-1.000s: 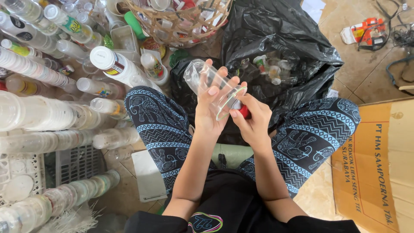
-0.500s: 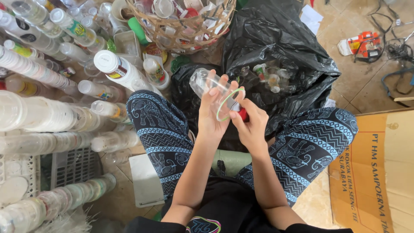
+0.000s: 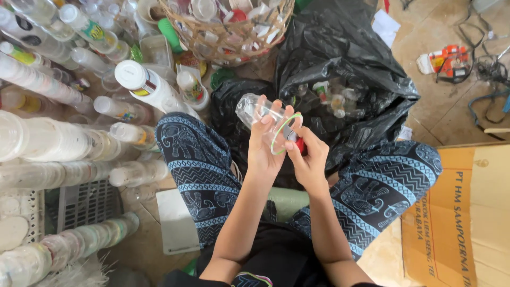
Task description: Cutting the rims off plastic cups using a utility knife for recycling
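The black bin bag (image 3: 345, 79) is the landmark: it lies open on the floor in front of the seated person, with loose clear plastic scraps showing inside. To its left rises a woven basket (image 3: 228, 37) heaped with plastic lids and bits, and further left lie long stacks of nested clear cups (image 3: 58, 141) among white-capped bottles (image 3: 143, 85). To its right, a flattened cardboard sheet (image 3: 457, 212) lies on the floor.

Just in front of the bag's mouth, above the person's knees, the left hand (image 3: 265, 149) wraps its fingers round a clear plastic cup (image 3: 265, 119), held on its side with its green-edged rim turned toward the other hand. The right hand (image 3: 308, 159) pinches at that rim with thumb and fingertips, a small red thing (image 3: 300, 146) tucked against the palm; what it is cannot be told.

The step in hand looks like stripping the seal or rim off the cup. Finishing that would call for a steady grip from the left hand while the right peels round the rim.
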